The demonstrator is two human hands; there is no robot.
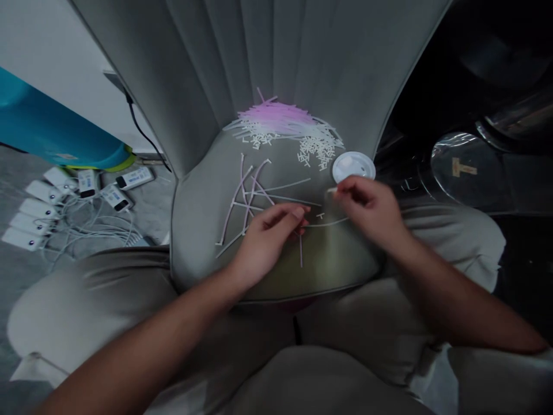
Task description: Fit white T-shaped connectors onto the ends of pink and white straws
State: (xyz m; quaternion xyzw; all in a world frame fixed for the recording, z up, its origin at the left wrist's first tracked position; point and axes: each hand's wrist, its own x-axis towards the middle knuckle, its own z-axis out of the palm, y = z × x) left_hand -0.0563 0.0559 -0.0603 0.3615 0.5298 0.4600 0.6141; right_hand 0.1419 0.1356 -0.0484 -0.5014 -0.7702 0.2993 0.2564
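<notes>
My left hand is closed in a pinch at the right side of a loose framework of thin pale sticks joined by small white connectors. A thin stick shows just below its fingertips. Held between the fingertips of my right hand is a small white connector, slightly blurred. Between both hands, a T-shaped connector lies on the grey chair seat. Farther back is a heap of thin sticks, tinted pink, with piles of white connectors along its front.
A round white lid lies on the seat beyond my right hand. The chair's backrest rises behind the heap. White power adapters and coiled cables are on the floor at left, near a blue object. Dark shiny containers stand at right.
</notes>
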